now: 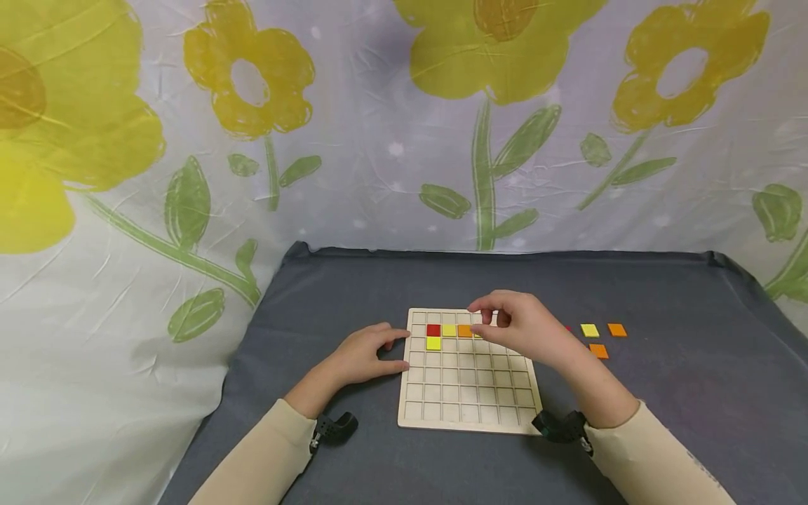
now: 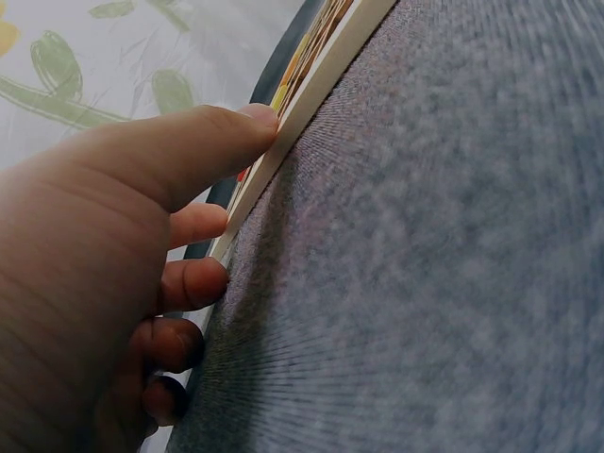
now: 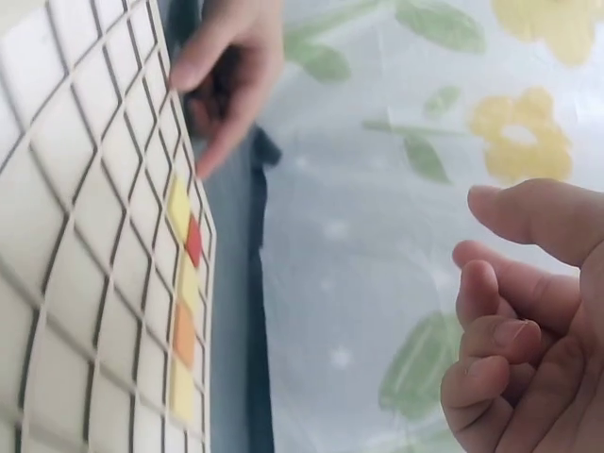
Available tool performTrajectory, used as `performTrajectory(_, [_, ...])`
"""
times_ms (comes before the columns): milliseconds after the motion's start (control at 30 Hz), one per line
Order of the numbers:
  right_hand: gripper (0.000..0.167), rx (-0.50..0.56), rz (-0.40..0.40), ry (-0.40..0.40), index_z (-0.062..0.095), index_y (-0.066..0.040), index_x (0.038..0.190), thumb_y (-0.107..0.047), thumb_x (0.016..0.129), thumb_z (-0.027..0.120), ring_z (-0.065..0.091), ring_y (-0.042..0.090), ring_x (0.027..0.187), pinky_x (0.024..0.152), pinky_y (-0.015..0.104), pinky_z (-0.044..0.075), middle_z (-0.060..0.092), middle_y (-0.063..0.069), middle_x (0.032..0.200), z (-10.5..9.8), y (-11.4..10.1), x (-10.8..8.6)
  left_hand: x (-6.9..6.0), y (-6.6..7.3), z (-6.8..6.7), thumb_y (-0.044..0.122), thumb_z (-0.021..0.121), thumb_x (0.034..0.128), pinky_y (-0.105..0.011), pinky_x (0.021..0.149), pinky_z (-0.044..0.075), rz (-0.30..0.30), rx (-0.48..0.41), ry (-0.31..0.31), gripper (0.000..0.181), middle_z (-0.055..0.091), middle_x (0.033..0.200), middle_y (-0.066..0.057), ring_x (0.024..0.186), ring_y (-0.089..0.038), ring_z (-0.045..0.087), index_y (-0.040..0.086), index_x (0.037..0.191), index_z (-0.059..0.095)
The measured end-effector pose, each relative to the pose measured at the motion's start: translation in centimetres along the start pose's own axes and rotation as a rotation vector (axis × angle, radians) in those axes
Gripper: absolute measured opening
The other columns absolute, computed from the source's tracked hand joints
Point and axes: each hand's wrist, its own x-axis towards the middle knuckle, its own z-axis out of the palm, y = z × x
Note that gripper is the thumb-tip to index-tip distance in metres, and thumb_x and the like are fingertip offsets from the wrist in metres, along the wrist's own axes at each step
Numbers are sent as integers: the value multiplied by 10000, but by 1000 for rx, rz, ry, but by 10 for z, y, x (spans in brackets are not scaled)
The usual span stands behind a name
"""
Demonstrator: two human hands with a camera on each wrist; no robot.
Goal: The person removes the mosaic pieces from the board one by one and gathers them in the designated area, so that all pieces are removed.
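Board [image 1: 467,379] edge meets the relaxed left hand [image 1: 366,355], while the loose, empty right hand [image 1: 520,326] hovers with room beneath.

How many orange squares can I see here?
3: one orange square on the wooden board, then a second and a third on the dark cloth to its right. The right hand may hide others.
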Motion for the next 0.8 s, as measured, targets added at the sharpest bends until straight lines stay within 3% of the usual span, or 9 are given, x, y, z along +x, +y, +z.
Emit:
performTrajectory(200, [235, 3, 1, -20, 750, -102, 1152, -149, 924, 785, 501, 179, 610, 563, 303, 438, 595, -45, 881, 23, -4, 14, 0, 0, 1, 525, 737, 920, -292, 637, 347, -11, 4, -2, 597, 472, 866, 73, 704, -102, 429, 202, 1412, 637])
performTrajectory(500, [204, 7, 98, -25, 769, -71, 1097, -137, 905, 783, 523, 174, 638, 583, 307, 458, 621, -20, 918, 62, 0, 34, 0, -1, -1, 512, 743, 920, -306, 639, 353, -5, -19, 4, 585, 477, 874, 70, 710, -107, 430, 184, 1395, 648])
performTrajectory(800, [200, -16, 278, 5, 787, -76, 1049, -135, 861, 817, 592, 165, 849, 755, 356, 494, 681, 7, 953, 93, 11, 44, 0, -1, -1, 527, 726, 927, -305, 641, 355, 5, -18, 2, 598, 482, 887, 72, 718, -105, 433, 191, 1413, 635])
